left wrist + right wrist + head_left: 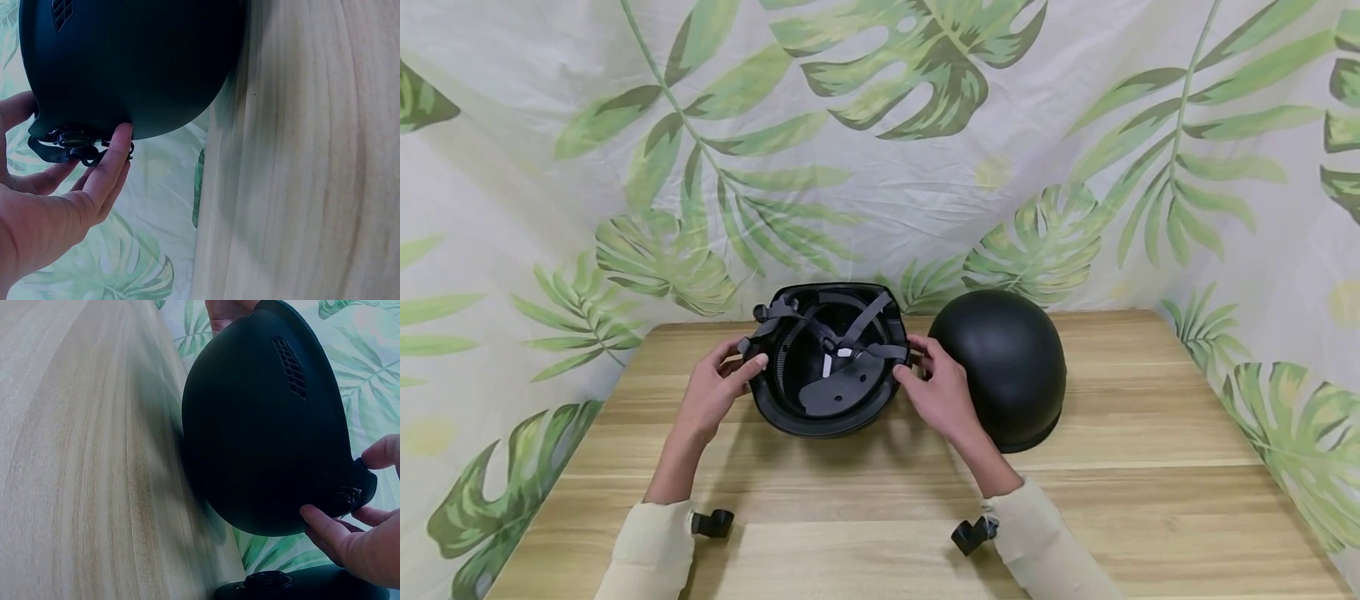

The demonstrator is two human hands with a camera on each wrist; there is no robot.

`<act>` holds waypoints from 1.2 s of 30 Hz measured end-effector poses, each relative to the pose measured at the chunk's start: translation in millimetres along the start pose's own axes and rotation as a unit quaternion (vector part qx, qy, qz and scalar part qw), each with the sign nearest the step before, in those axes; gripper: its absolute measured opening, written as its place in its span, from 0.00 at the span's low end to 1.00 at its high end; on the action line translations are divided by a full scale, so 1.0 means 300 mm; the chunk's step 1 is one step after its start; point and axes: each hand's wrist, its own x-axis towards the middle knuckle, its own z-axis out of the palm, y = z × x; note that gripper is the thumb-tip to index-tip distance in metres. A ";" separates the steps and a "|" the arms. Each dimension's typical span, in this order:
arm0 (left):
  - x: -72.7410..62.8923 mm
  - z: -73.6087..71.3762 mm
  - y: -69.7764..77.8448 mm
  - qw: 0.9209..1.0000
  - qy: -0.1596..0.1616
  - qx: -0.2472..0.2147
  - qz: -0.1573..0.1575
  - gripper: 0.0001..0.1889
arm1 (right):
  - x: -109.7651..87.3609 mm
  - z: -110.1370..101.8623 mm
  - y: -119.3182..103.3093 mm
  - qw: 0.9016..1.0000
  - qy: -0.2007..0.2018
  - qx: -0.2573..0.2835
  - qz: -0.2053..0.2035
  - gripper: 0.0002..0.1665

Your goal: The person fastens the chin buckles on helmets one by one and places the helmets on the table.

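Note:
Between both hands is a black helmet (pixel 831 425), its hollow side facing the head camera, with grey straps and padding inside. The left hand (pixel 718 385) grips its left rim, thumb on the inner edge and fingers outside by a strap buckle (pixel 78 147). On the opposite rim, the right hand (pixel 938 387) holds on with its thumb inside and fingers (pixel 325 528) against the outer shell. A vent grille (pixel 290 367) shows on the shell in the right wrist view. Close beside the right hand, a second black helmet (pixel 1000 367) sits dome up.
The helmets are at the back of a wooden table (pixel 850 517). Right behind it hangs a leaf-patterned cloth (pixel 910 225), which also runs down both sides. Black wrist cameras (pixel 712 523) stick out from the beige sleeves (pixel 651 546).

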 end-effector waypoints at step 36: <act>-0.011 -0.138 -0.010 0.995 -0.013 0.068 0.069 0.32 | 0.141 0.145 -0.271 0.957 -0.103 -0.146 -0.229 0.38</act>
